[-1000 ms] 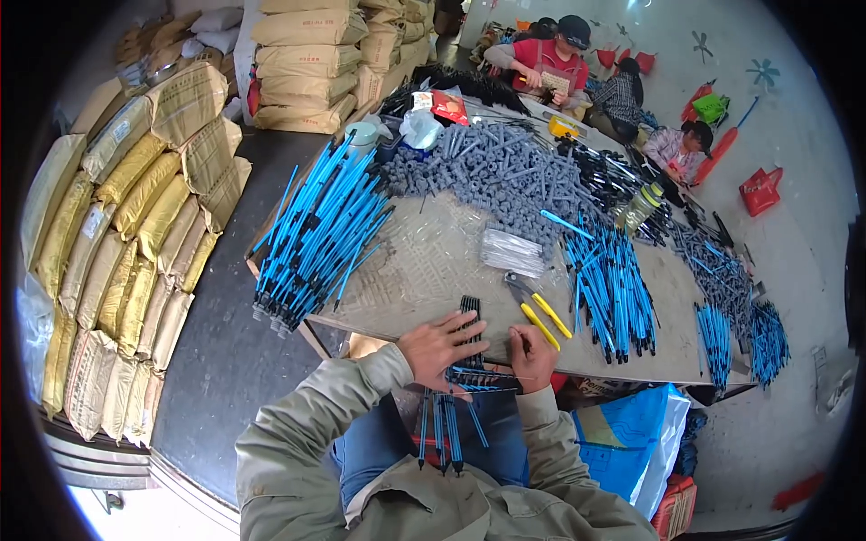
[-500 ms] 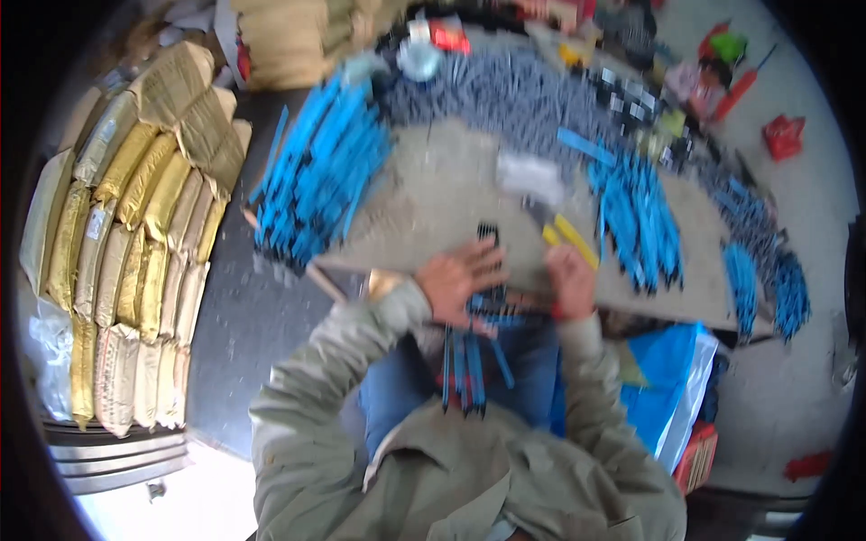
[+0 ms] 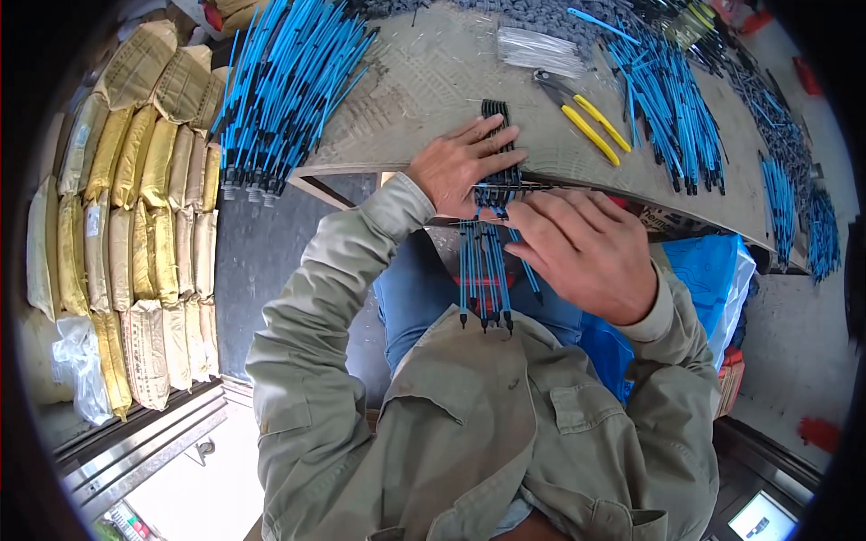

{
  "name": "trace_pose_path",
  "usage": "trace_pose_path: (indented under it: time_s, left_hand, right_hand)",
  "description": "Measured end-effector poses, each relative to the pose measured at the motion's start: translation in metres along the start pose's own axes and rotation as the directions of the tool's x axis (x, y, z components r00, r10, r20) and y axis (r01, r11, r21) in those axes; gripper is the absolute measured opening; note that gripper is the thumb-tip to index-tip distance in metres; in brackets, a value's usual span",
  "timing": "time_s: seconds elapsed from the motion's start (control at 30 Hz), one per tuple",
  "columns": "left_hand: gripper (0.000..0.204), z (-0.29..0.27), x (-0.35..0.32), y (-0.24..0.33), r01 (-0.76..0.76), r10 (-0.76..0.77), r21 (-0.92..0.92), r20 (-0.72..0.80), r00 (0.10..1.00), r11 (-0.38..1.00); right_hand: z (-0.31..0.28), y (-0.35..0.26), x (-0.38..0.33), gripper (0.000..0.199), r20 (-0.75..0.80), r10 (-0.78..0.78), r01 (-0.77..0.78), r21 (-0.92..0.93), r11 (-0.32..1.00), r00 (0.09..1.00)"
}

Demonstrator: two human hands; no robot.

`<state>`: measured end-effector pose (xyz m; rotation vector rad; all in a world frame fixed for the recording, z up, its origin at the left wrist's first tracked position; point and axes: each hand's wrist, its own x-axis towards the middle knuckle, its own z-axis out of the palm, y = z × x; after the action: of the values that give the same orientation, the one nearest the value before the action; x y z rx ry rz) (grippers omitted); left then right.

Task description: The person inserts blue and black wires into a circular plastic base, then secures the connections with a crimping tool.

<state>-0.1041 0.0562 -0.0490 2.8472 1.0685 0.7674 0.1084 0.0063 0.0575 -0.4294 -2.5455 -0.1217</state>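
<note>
My left hand lies across the table's front edge with its fingers stretched out over a row of slim black pieces. Below the palm, several thin blue rods with black tips hang down over my lap from the edge. My right hand is beside them on the right, its fingers bent and drawn together at the rods' upper ends. Whatever its fingertips grip is hidden. Behind that hand, yellow-handled cutters lie on the table.
Blue rods lie in a big pile at the table's left and another pile at its right. A bundle of clear thin strips lies farther back, before grey parts. Stacked sacks stand at left; a blue bag hangs below the table.
My right hand has come away from beside the yellow-handled cutters, toward me, to the hanging rods. My left hand stays spread over the black pieces. The view has tipped down.
</note>
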Motion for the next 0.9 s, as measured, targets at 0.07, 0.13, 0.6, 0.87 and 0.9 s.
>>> trace_pose_path:
  time_s: [0.07, 0.13, 0.6, 0.87, 0.9]
  left_hand:
    - [0.075, 0.002, 0.005, 0.0, -0.014, 0.014, -0.018, -0.01, 1.0, 1.0]
    - [0.076, 0.004, 0.008, 0.002, -0.021, 0.021, -0.023, -0.01, 1.0, 1.0]
    - [0.063, -0.006, 0.007, 0.005, 0.02, -0.02, -0.099, 0.003, 1.0, 0.995]
    - [0.072, 0.006, 0.003, 0.0, 0.02, -0.021, -0.08, -0.019, 1.0, 0.997]
    - [0.072, 0.008, 0.001, 0.001, 0.033, -0.034, -0.072, -0.019, 0.999, 0.997]
  right_hand:
    - [-0.001, -0.002, 0.0, 0.043, 0.126, 0.045, -0.027, -0.144, 0.989, 0.991]
    - [0.0, -0.006, -0.002, 0.048, 0.209, 0.072, -0.021, -0.236, 0.971, 0.975]
    - [0.024, -0.008, 0.001, 0.024, -0.038, -0.005, -0.003, -0.201, 0.98, 0.999]
    - [0.004, 0.008, 0.014, 0.014, -0.048, 0.049, -0.056, -0.141, 0.988, 0.998]
    - [0.002, 0.008, 0.014, 0.014, -0.051, 0.037, -0.044, -0.132, 0.99, 0.998]
